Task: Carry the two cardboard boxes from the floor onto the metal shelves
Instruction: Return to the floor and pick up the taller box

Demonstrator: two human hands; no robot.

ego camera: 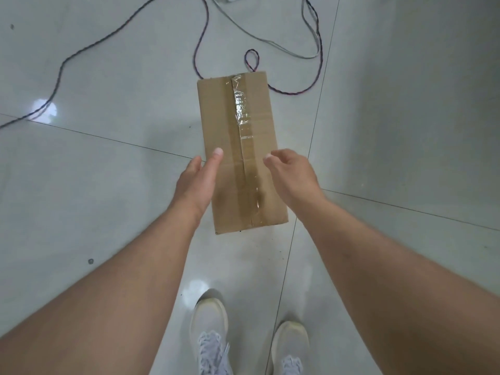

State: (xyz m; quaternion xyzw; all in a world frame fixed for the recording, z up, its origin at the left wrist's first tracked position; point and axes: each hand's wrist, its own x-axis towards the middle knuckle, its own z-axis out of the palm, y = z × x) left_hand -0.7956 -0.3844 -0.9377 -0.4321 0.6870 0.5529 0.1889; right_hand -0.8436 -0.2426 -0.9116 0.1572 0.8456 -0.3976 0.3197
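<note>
Both hands, left [195,182] and right [290,174], hover spread over a taped cardboard box [240,131] on the tiled floor [108,185].

Cardboard box [238,150] on floor [108,185], cables [200,36] behind, shoes [209,334] before.

The person is showing two bare forearms with no sleeves reaching the wrists, and the left hand [195,182] and right hand [290,171] are wearing no gloves, rings or watch. They are wearing pale off-white lace-up sneakers [209,336] with white laces.
</note>
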